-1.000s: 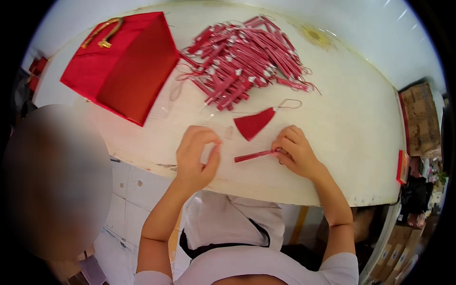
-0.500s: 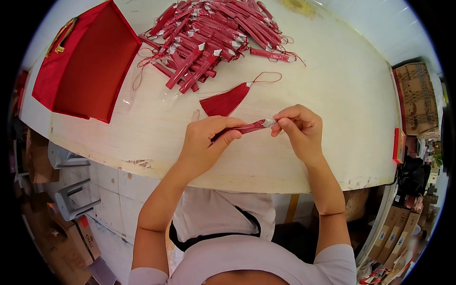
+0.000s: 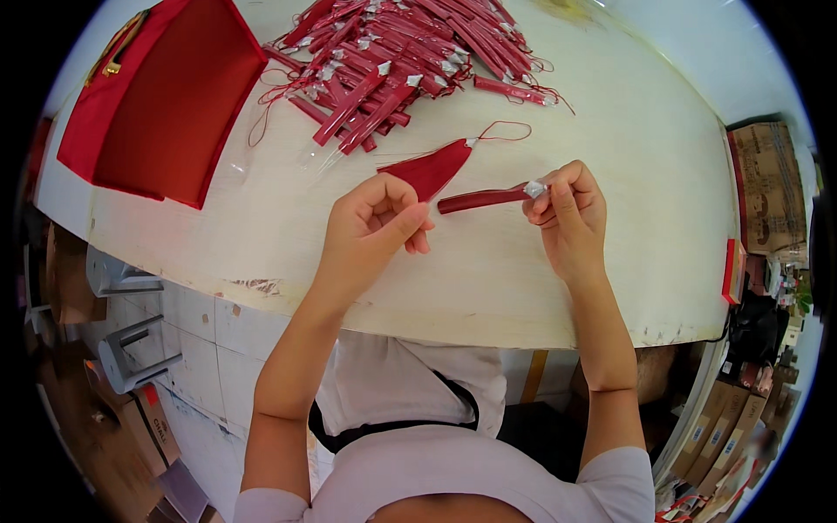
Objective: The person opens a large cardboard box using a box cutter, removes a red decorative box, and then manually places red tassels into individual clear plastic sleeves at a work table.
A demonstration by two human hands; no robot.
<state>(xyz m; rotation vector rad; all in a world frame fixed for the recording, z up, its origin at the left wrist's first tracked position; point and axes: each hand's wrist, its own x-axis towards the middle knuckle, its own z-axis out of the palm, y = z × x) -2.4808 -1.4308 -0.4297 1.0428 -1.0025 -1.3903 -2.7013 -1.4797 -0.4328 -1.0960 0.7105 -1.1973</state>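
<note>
A slim red tassel (image 3: 484, 200) with a silvery cap is pinched at its capped end by my right hand (image 3: 575, 213). It points left, just above the table. My left hand (image 3: 370, 228) is apart from the tassel's free end, its fingers curled and the thumb against them. Whatever those fingers may hold cannot be made out. Just beyond my left hand lies a second red tassel (image 3: 440, 167), fanned out flat, with a thin cord loop at its silvery tip.
A large pile of red tassels (image 3: 384, 65), many in clear sleeves, covers the far middle of the white table (image 3: 645, 166). An open red box (image 3: 179, 105) stands at the left. Cardboard cartons (image 3: 767, 183) are beyond the right edge, and grey stools (image 3: 131, 349) stand below at the left.
My left hand has come off the tassel and drawn slightly apart from it. My right hand has moved a little up and right, carrying the tassel by its cap.
</note>
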